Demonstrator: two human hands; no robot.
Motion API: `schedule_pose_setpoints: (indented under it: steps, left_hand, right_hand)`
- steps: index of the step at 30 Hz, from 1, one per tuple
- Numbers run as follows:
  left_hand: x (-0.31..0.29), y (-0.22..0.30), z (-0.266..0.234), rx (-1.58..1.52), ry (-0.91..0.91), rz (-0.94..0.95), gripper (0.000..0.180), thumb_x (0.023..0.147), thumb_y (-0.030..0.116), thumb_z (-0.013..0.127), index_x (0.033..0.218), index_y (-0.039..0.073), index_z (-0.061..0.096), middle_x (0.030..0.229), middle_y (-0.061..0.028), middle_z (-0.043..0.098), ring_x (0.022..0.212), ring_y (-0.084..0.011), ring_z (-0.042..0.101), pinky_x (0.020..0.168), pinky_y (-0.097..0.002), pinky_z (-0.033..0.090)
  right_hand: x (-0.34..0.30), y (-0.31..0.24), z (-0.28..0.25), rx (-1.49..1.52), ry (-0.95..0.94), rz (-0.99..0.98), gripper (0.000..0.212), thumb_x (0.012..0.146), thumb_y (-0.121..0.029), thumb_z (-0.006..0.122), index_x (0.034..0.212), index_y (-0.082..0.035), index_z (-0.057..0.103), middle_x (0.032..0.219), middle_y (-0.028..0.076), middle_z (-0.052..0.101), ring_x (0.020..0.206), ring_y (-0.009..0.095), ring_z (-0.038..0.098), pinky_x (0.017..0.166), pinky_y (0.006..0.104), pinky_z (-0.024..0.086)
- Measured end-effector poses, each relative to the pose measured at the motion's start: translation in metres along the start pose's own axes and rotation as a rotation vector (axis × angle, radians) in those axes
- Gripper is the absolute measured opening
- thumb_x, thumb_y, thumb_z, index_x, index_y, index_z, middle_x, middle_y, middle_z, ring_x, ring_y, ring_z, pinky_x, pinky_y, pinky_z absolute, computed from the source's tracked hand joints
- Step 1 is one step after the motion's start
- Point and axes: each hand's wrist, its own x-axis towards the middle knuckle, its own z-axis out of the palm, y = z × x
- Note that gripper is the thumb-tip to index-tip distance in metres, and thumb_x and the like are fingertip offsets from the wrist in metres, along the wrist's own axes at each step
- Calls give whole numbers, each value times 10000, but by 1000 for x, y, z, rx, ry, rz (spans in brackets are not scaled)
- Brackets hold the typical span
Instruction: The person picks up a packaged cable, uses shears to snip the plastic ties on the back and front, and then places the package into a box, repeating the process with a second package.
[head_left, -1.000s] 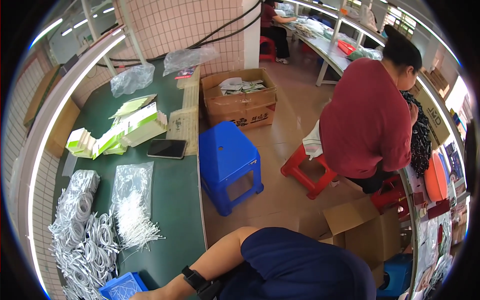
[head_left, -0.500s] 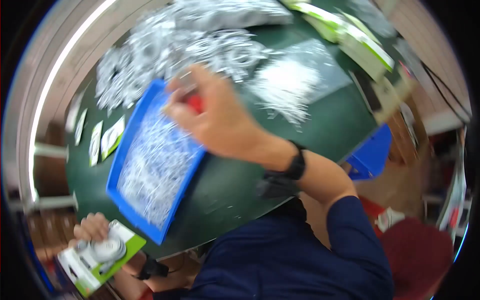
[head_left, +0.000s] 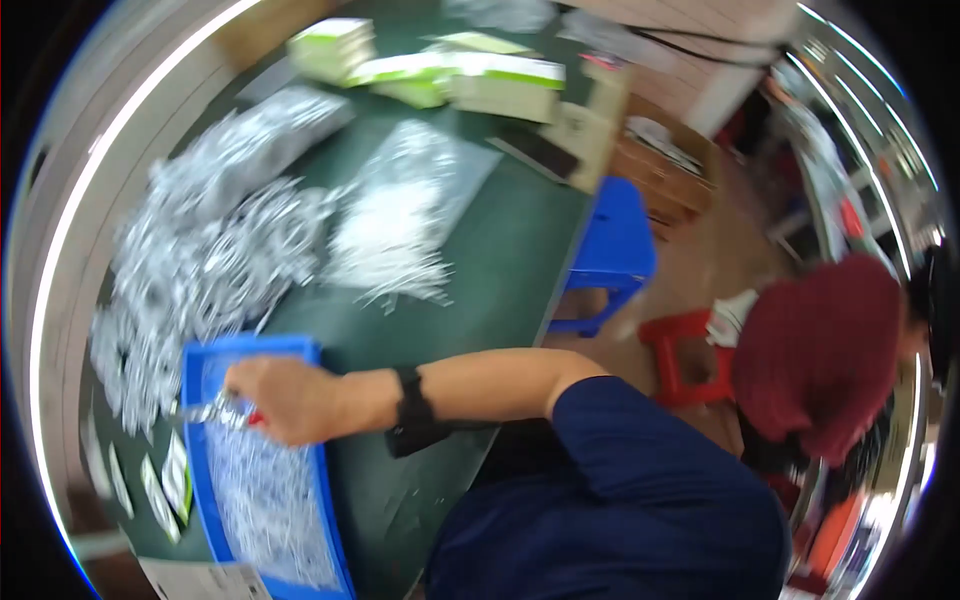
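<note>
My right hand (head_left: 290, 400) is closed around a red-handled metal tool (head_left: 208, 410), too blurred to name more closely. It is over the far part of a blue tray (head_left: 330, 520). Thin, whitish plastic strips (head_left: 270, 500) lie loose in the tray. My left hand is out of sight. At the lower edge, a pale package card (head_left: 205, 580) shows beside the tray's near end.
A heap of grey coiled cables (head_left: 220, 250) lies beyond the tray. White ties spill from a clear bag (head_left: 410, 200). Green-and-white boxes (head_left: 500, 85) and a dark phone (head_left: 535, 157) are farther back. A blue stool (head_left: 615, 235) and a person in maroon (head_left: 820, 350) are at right.
The view has swung right, so the tray and cables appear farther left and lower. My right hand remains over the tray with the tool. My left hand has left the picture.
</note>
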Motion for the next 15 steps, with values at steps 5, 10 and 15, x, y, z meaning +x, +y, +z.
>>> schedule_pose_setpoints:
  steps: [5, 10, 15]
  left_hand:
    - [68, 6, 36, -203, -342, -176, 504, 1029, 336, 509, 1372, -33, 528, 1242, -232, 604, 1100, -354, 580, 958, -413, 443]
    - [93, 22, 63, 7, -554, -36, 451, 1027, 276, 537, 1378, -5, 499, 1046, -159, 616, 884, -226, 569, 754, -345, 435]
    - [89, 41, 74, 167, -645, 56, 422, 1026, 228, 559, 1383, 17, 476, 889, -101, 625, 712, -123, 560, 592, -291, 429]
  right_hand:
    - [-6, 21, -35, -168, 237, -168, 375, 684, -96, 756, 1004, -31, 571, 903, 147, 600, 898, 364, 600, 757, 459, 468]
    - [6, 25, -50, -430, 271, -466, 364, 669, -158, 729, 972, -26, 575, 840, 98, 555, 832, 296, 564, 718, 409, 418]
    - [15, 19, -43, -490, 392, -525, 351, 667, -195, 692, 952, -22, 581, 820, 78, 535, 819, 274, 546, 710, 393, 394]
